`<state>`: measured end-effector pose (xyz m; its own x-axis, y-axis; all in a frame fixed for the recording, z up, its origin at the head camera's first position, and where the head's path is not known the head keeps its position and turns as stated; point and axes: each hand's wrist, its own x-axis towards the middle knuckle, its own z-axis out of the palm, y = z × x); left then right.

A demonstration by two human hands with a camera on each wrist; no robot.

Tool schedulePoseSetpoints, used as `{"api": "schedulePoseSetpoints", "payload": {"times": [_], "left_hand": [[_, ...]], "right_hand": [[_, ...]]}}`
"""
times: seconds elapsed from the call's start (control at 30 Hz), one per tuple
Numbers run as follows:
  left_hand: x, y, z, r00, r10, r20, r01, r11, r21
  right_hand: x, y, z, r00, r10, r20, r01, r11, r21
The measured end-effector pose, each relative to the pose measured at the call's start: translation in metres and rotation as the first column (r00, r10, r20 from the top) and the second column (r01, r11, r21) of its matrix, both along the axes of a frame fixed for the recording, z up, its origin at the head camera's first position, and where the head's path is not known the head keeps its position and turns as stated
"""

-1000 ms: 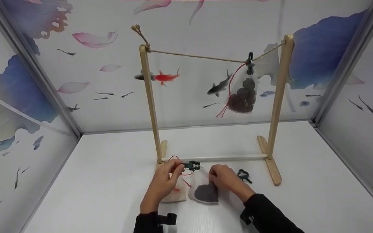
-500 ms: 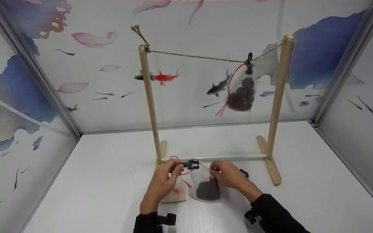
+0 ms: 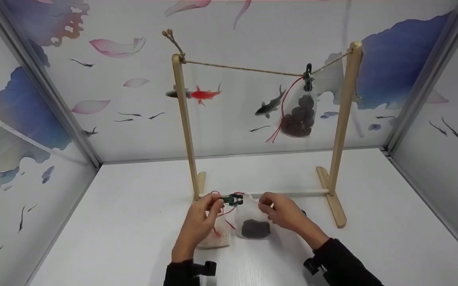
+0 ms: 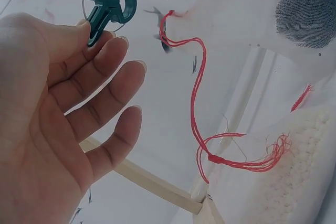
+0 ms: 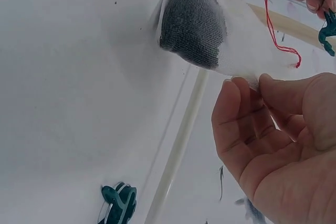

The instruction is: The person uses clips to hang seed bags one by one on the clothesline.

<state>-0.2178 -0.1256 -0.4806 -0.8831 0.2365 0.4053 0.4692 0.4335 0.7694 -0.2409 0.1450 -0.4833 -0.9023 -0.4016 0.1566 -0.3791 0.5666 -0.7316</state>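
Dark green, a plastic clip (image 3: 235, 199) is pinched by the fingers of the left hand (image 3: 201, 217), just beside a dark-filled white mesh bag (image 3: 253, 220) whose edge the right hand (image 3: 284, 212) pinches, near the wooden rack (image 3: 342, 119).

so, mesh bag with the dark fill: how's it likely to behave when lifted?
The mesh bag will probably be floppy: its sheer cloth looks thin where the right hand pinches it. The dark fill bunches at one end, so weight likely hangs there. The loose red cord might snag.

A green clip (image 3: 233, 200) (jaws apart) faces an upright, dark-filled bag (image 3: 254, 223).
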Motion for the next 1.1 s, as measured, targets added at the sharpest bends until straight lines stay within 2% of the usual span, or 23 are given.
{"api": "schedulePoseSetpoints", "payload": {"times": [0.13, 0.33, 0.67, 0.93, 1.1], "left_hand": [[0.003, 0.002, 0.002, 1.000, 0.017, -0.004, -0.017, 1.000, 0.016], [0.004, 0.002, 0.007, 0.997, 0.047, -0.059, -0.045, 0.998, 0.037], [0.003, 0.002, 0.011, 0.983, 0.083, -0.163, -0.073, 0.995, 0.068], [0.010, -0.005, 0.024, 0.965, 0.118, -0.232, -0.105, 0.992, 0.070], [0.012, -0.015, 0.039, 0.952, 0.128, -0.279, -0.138, 0.990, -0.016]], "right_hand": [[0.002, 0.002, 0.005, 1.000, 0.011, 0.006, -0.011, 0.999, -0.049], [0.003, 0.005, 0.018, 1.000, 0.012, -0.029, -0.015, 0.996, -0.088], [0.004, 0.014, 0.041, 0.994, -0.043, -0.098, 0.030, 0.991, -0.134], [0.004, 0.022, 0.070, 0.987, -0.087, -0.132, 0.062, 0.982, -0.179], [0.004, 0.027, 0.089, 0.981, -0.095, -0.171, 0.063, 0.981, -0.184]]}}
